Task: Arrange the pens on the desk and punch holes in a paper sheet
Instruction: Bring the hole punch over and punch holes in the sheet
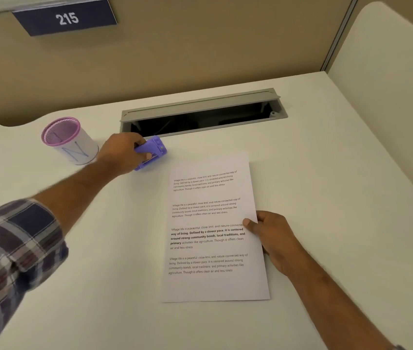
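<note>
The left hand (122, 154) reaches forward from a plaid sleeve (16, 251) and grasps a purple hole punch (151, 152), fingers curled over its top and the thumb pressed against its near side. The punch sits low on the white bench (339, 198), just in front of the open grey cable tray (203, 112) set into the bench's far edge; whether the punch is touching the surface or slightly lifted cannot be told.

The right hand (271, 236) holds the paper sheet (213, 228) at its right edge, about halfway along its length: the thumb lies on top of the sheet and the other fingers are curled beneath or beside the margin. The sheet lies flat on the bench in the middle of the view, lengthwise away from the person, and carries 4 printed paragraphs, the 3rd one partly in bold. Its far left corner is near the punch but apart from it.

To the left of the punch, just beside the left wrist, stands a white cup-shaped pen holder (70, 140) with a pink mesh rim and blue marks on its side. Its contents cannot be made out clearly.

On the tan partition behind the bench hangs a dark plate (65, 20) reading 215.
</note>
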A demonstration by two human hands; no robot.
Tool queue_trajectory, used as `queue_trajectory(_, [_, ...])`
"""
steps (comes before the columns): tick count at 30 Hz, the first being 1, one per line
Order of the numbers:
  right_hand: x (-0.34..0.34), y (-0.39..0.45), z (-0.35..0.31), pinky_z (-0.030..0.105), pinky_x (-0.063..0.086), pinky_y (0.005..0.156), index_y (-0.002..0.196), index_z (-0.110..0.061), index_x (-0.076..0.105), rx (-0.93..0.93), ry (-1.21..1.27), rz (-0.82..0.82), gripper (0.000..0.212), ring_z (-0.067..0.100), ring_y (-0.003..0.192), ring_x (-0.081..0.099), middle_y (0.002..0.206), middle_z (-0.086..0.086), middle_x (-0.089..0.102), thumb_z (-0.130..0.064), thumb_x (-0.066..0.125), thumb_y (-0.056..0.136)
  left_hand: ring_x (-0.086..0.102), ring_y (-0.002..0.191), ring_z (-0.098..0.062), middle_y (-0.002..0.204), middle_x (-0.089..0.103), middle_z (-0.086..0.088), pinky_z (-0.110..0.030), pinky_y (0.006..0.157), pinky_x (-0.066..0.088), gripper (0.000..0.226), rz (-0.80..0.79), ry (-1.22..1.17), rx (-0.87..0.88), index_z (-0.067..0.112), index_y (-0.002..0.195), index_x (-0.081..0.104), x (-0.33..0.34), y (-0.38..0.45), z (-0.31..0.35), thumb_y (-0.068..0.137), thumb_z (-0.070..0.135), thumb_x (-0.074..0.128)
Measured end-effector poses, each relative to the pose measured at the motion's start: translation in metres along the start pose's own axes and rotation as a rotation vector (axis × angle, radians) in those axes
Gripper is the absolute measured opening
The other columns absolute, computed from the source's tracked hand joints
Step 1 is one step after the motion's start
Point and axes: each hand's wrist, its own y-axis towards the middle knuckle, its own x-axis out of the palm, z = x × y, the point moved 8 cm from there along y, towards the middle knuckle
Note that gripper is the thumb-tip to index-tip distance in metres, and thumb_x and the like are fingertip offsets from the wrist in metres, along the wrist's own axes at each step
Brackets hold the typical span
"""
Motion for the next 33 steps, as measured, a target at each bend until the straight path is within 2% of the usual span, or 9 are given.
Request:
queue_trajectory(3, [0.001, -0.003, -0.002, 0.029, 0.057, 0.066, 0.094, -0.018, 0.074, -0.012, 0.000, 0.000, 0.016, 0.017, 0.081, 0.075, 0.090, -0.001, 0.079, -0.006, 0.062, 0.091, 0.057, 0.067, -0.021, 0.078, 0.067, -0.003, -0.026, 0.053, 0.039, 0.017, 0.055, -0.188, -0.107, 0.016, 0.085, 0.068, -0.003, -0.047, -0.014, 0.082, 0.029, 0.077])
queue_trajectory(6, [0.002, -0.006, -0.004, 0.033, 0.059, 0.071, 0.094, -0.017, 0.073, -0.024, -0.003, 0.003, 0.017, 0.021, 0.085, 0.075, 0.093, 0.002, 0.078, -0.005, 0.061, 0.092, 0.056, 0.059, -0.012, 0.067, 0.064, 0.004, -0.024, 0.051, 0.040, 0.013, 0.058, -0.446, -0.278, 0.018, 0.075, 0.067, 0.010, -0.107, -0.033, 0.081, 0.023, 0.078])
queue_trajectory(8, [0.002, -0.007, -0.005, 0.035, 0.059, 0.073, 0.094, -0.017, 0.072, -0.033, -0.016, 0.009, 0.017, 0.022, 0.086, 0.074, 0.095, 0.003, 0.078, -0.005, 0.061, 0.092, 0.058, 0.059, -0.016, 0.067, 0.068, 0.000, -0.026, 0.057, 0.048, 0.013, 0.027, -0.600, -0.360, 0.014, 0.073, 0.069, 0.025, -0.146, -0.038, 0.081, 0.018, 0.078])
queue_trajectory(11, [0.003, -0.010, -0.007, 0.037, 0.059, 0.075, 0.094, -0.016, 0.072, -0.043, -0.046, 0.017, 0.016, 0.023, 0.086, 0.074, 0.095, 0.003, 0.077, -0.005, 0.060, 0.092, 0.064, 0.066, -0.025, 0.074, 0.071, -0.011, -0.045, 0.074, 0.057, 0.010, 0.005, -0.812, -0.441, 0.005, 0.080, 0.071, 0.041, -0.195, -0.038, 0.085, 0.012, 0.075])
queue_trajectory(13, [0.004, -0.012, -0.007, 0.037, 0.059, 0.073, 0.093, -0.017, 0.072, -0.050, -0.062, 0.021, 0.017, 0.022, 0.085, 0.074, 0.095, 0.003, 0.077, -0.005, 0.060, 0.093, 0.065, 0.065, -0.025, 0.070, 0.071, -0.009, -0.048, 0.076, 0.059, 0.009, 0.019, -0.887, -0.478, 0.004, 0.080, 0.072, 0.047, -0.220, -0.036, 0.086, 0.011, 0.074])
queue_trajectory(15, [0.004, -0.016, -0.007, 0.039, 0.059, 0.075, 0.091, -0.018, 0.072, -0.057, -0.081, 0.025, 0.017, 0.023, 0.085, 0.074, 0.096, 0.004, 0.077, -0.006, 0.060, 0.093, 0.066, 0.063, -0.023, 0.066, 0.071, -0.006, -0.048, 0.075, 0.060, 0.009, 0.025, -0.930, -0.501, 0.004, 0.080, 0.072, 0.051, -0.238, -0.033, 0.087, 0.010, 0.073])
queue_trajectory(19, [0.004, -0.023, -0.010, 0.047, 0.058, 0.085, 0.088, -0.016, 0.070, -0.071, -0.104, 0.030, 0.016, 0.029, 0.090, 0.072, 0.099, 0.009, 0.075, -0.004, 0.060, 0.092, 0.065, 0.068, -0.028, 0.072, 0.070, -0.011, -0.047, 0.076, 0.059, 0.009, 0.043, -0.996, -0.527, 0.003, 0.080, 0.072, 0.051, -0.258, -0.026, 0.088, 0.008, 0.071])
queue_trajectory(28, [0.002, -0.039, -0.005, 0.051, 0.058, 0.084, 0.090, -0.011, 0.069, -0.064, -0.123, 0.003, 0.014, 0.034, 0.092, 0.071, 0.101, 0.013, 0.074, -0.003, 0.059, 0.093, 0.068, 0.069, -0.028, 0.074, 0.071, -0.012, -0.046, 0.077, 0.059, 0.011, 0.051, -1.015, -0.542, 0.003, 0.080, 0.071, 0.054, -0.272, -0.027, 0.088, 0.010, 0.071])
queue_trajectory(33, [0.000, -0.047, 0.001, 0.053, 0.057, 0.086, 0.096, -0.009, 0.070, -0.062, -0.114, 0.008, 0.013, 0.034, 0.092, 0.072, 0.102, 0.013, 0.074, -0.004, 0.059, 0.093, 0.069, 0.059, -0.022, 0.064, 0.071, -0.008, -0.034, 0.063, 0.060, 0.017, 0.022, -1.038, -0.560, 0.002, 0.074, 0.069, 0.064, -0.270, -0.032, 0.089, 0.009, 0.070])
